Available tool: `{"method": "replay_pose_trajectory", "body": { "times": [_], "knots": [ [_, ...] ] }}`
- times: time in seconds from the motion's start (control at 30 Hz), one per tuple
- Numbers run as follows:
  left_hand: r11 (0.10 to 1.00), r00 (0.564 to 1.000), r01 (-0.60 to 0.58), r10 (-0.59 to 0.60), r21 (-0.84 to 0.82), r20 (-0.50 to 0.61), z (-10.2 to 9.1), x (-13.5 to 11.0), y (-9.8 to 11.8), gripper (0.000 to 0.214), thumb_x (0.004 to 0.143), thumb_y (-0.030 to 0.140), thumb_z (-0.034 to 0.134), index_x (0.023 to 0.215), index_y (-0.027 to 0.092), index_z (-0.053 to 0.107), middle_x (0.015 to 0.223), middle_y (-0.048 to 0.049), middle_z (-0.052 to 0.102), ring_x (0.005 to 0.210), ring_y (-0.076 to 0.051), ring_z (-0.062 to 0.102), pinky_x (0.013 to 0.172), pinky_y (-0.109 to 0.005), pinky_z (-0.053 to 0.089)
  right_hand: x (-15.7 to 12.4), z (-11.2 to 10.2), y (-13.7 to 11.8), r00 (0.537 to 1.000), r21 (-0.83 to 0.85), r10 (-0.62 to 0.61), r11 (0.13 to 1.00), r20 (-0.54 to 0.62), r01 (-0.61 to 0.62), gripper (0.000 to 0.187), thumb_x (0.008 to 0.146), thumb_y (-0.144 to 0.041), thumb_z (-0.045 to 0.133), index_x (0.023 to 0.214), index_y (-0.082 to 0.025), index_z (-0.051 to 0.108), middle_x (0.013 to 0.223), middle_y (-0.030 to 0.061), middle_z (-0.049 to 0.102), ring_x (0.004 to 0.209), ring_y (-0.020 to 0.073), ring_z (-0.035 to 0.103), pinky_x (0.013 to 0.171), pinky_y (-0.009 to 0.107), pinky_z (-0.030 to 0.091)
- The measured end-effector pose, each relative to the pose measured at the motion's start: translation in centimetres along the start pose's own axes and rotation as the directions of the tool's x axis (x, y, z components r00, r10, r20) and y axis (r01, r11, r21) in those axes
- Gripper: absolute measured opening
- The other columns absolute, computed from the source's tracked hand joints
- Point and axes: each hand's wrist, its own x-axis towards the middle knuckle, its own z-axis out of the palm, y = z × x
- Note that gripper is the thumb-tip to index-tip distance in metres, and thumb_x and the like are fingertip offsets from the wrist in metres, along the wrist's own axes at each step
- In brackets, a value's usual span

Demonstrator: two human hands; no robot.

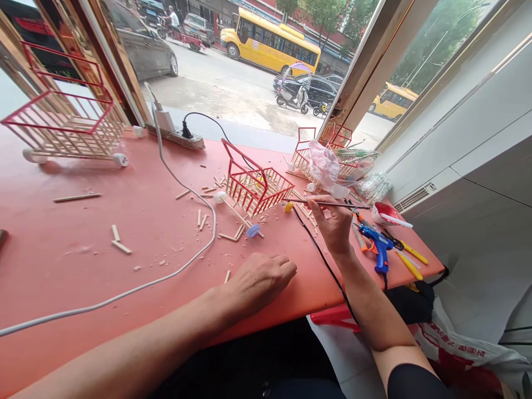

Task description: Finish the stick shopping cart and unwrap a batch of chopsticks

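Brush (353, 206) in right grip (334, 226) near cart's (252, 191) edge

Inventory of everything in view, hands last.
Middle cart: 1, red-cream, table centre
Left cart: 1, red-cream, table left
Crumpled bag: 1, pale pink, back right
Rear cart: 1+, red-cream, partly behind crumpled bag
Loose sticks: many, cream, across table
Brush: 1, dark, tip at middle cart
Glue gun: 1, blue, right
Handled tools: 2+, yellow, by glue gun
Bowl: 1, red inside, right edge
Power strip: 1, brownish, by window
Cable: 1, white, table left
Table: 1, coral, foreground
Buses: 2, yellow, outside
Cars: several, mostly dark, outside
Clutter: uncountable, mixed, back right
Left hand: 1, bare, near table edge
Right hand: 1, bare, fingers round brush
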Motion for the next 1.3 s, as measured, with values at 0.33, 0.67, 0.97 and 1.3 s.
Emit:
{"method": "replay_pose_trajectory", "body": {
  "times": [0.33,0.67,0.97,1.3],
  "knots": [
    [0.981,0.978,0.191,-0.191,-0.009,-0.080,-0.1,0.5,-1.1,0.033,0.104,0.006,0.049,0.079,0.017,0.067,0.079,-0.0067,0.066,0.075,-0.021,0.059,0.067,-0.033,0.037,1.0,-0.2,0.4,0.960,0.348,0.275,0.906,-0.052,-0.241,0.031,0.099,-0.053,0.074,0.091,-0.023,0.076,0.080,0.0027,0.083,0.071,0.0194,0.078,0.075,0.034,0.063],
    [0.885,0.880,0.441,-0.459,0.148,0.121,-3.5,0.9,-0.9,0.032,0.103,0.003,0.045,0.109,0.014,0.074,0.105,-0.0166,0.073,0.099,-0.030,0.073,0.074,-0.035,0.053,1.9,-0.2,1.3,0.890,0.480,0.446,0.805,-0.100,-0.349,0.047,0.088,-0.067,0.079,0.088,-0.021,0.073,0.070,0.0015,0.079,0.061,0.0163,0.074,0.064,0.029,0.056],
    [0.815,0.798,0.533,-0.574,0.229,0.184,-5.1,0.8,-1.3,0.042,0.098,-0.004,0.037,0.110,0.008,0.076,0.111,-0.0231,0.075,0.106,-0.037,0.076,0.074,-0.040,0.059,1.8,-0.6,1.4,0.906,0.466,0.400,0.834,-0.142,-0.295,0.038,0.094,-0.059,0.078,0.092,-0.021,0.074,0.069,-0.0006,0.077,0.063,0.0160,0.073,0.066,0.030,0.057],
    [0.705,0.704,0.646,-0.698,0.295,0.128,-6.3,0.4,-3.2,0.046,0.100,0.002,0.036,0.114,0.009,0.079,0.109,-0.0229,0.080,0.108,-0.040,0.079,0.075,-0.041,0.058,1.8,-0.7,1.1,0.911,0.459,0.378,0.847,-0.165,-0.268,0.039,0.095,-0.061,0.076,0.091,-0.022,0.073,0.067,-0.0015,0.075,0.062,0.0159,0.072,0.066,0.030,0.057]
  ]
}}
